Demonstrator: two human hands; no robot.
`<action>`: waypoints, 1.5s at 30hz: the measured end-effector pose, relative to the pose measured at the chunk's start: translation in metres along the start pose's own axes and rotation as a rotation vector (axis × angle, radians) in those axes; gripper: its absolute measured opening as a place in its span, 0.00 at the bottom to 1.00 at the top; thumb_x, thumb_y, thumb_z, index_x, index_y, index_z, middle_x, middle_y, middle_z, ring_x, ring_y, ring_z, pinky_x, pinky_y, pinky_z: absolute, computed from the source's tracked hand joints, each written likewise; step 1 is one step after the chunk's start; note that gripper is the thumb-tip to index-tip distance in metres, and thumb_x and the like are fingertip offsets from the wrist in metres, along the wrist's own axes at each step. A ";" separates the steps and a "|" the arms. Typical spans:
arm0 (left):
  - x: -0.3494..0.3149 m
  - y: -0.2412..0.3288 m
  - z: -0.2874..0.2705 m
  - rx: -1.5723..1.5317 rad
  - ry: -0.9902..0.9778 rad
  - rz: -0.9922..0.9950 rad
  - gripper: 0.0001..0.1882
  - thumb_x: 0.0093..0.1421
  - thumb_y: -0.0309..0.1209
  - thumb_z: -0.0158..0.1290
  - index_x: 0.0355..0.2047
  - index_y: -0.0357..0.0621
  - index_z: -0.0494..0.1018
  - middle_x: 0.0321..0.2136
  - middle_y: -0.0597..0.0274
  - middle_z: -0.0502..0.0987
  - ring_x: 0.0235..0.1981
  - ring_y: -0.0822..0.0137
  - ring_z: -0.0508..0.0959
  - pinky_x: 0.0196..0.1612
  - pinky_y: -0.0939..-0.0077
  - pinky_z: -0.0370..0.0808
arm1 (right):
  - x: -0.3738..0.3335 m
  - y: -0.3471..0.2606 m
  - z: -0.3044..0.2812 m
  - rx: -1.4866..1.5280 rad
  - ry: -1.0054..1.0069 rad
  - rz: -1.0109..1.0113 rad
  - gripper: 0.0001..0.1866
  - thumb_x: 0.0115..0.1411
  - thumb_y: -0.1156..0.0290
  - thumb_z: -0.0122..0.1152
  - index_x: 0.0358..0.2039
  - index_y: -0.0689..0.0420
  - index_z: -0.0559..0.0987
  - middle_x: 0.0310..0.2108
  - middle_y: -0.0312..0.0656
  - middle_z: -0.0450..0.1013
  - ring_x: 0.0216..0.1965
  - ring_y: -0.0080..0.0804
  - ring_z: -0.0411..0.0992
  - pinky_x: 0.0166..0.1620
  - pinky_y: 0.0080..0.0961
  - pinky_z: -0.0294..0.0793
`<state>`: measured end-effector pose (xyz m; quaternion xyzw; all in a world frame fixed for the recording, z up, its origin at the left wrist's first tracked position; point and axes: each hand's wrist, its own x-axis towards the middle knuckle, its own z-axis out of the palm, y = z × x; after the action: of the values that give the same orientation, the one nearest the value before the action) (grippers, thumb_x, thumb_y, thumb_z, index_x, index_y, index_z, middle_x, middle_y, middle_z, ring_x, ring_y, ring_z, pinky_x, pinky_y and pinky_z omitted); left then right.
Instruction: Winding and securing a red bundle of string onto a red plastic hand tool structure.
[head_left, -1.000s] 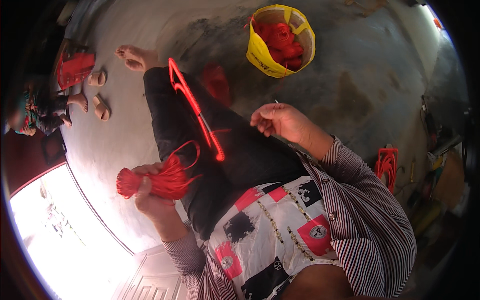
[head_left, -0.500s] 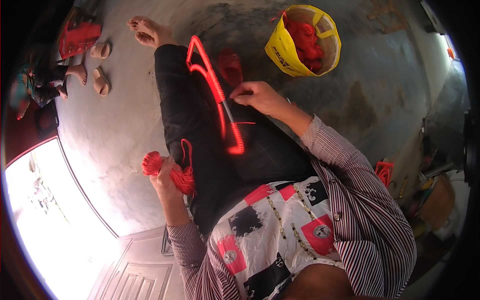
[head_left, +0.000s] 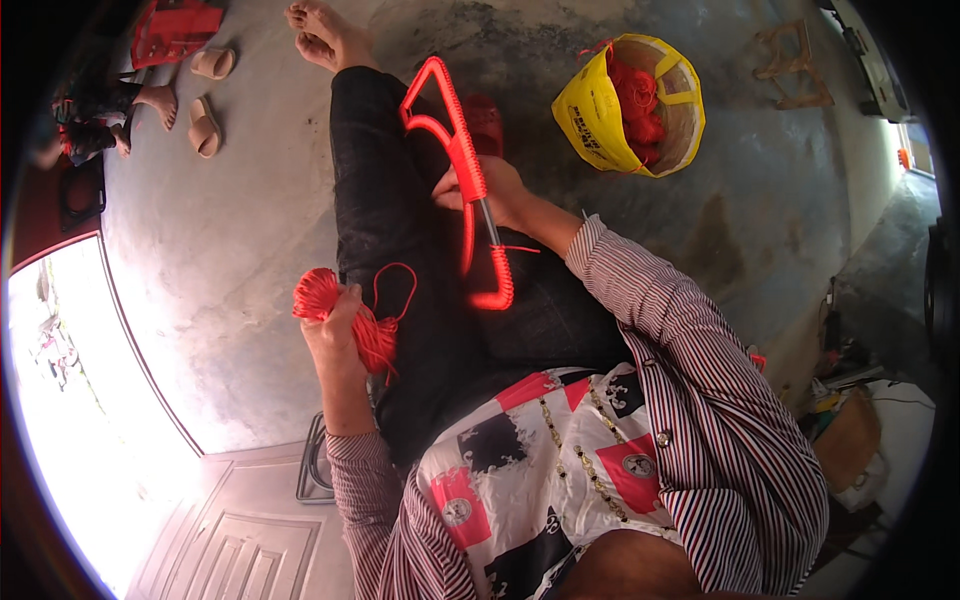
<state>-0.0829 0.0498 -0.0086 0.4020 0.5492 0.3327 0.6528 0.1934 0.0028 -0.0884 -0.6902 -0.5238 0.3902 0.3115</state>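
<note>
My left hand (head_left: 338, 328) is closed around a thick bundle of red cord (head_left: 375, 345) beside my left thigh. A loose loop of cord curves out of the bundle toward my lap. Over my dark trousers stands a narrow metal frame (head_left: 466, 165), wound tightly with red cord except for a short bare grey stretch. A short cord end sticks out to the right below that stretch. My right hand (head_left: 500, 190) reaches behind the wrapped bar, fingers bent together and showing at its left side. The bar partly covers this hand, and what the fingers pinch cannot be made out.
A yellow bag (head_left: 590, 115) with bundles of red cord stands on the grey floor, far right. Beige slippers (head_left: 203, 128) and another person's foot (head_left: 158, 105) are far left. A red slipper (head_left: 485, 125) lies beyond the frame. A panelled door (head_left: 250, 550) is near left.
My right hand has moved from the frame's right side to behind its wrapped bar. The cord loop by my left hand has opened wider. The whole view has shifted slightly.
</note>
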 end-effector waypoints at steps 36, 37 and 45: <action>-0.004 0.005 0.013 0.010 0.060 -0.025 0.06 0.51 0.24 0.59 0.27 0.38 0.72 0.18 0.62 0.72 0.18 0.70 0.73 0.24 0.78 0.69 | -0.025 -0.014 0.005 -0.060 -0.061 0.002 0.08 0.45 0.61 0.66 0.27 0.47 0.83 0.29 0.39 0.76 0.37 0.38 0.76 0.40 0.33 0.75; -0.005 0.006 0.014 0.006 0.049 -0.009 0.06 0.51 0.24 0.59 0.27 0.38 0.72 0.18 0.62 0.72 0.18 0.70 0.73 0.24 0.78 0.69 | -0.026 -0.012 0.003 0.124 -0.065 0.107 0.09 0.44 0.64 0.69 0.27 0.50 0.83 0.29 0.39 0.77 0.35 0.38 0.76 0.40 0.31 0.75; -0.007 0.008 0.011 0.015 0.054 -0.031 0.06 0.51 0.24 0.59 0.28 0.37 0.72 0.19 0.60 0.73 0.18 0.69 0.73 0.24 0.78 0.70 | -0.041 0.022 -0.020 0.609 0.153 0.190 0.07 0.56 0.70 0.64 0.34 0.60 0.81 0.29 0.31 0.76 0.31 0.19 0.72 0.39 0.19 0.71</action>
<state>-0.0734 0.0456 0.0021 0.3889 0.5754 0.3291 0.6398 0.2154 -0.0423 -0.0877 -0.6385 -0.2914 0.5030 0.5043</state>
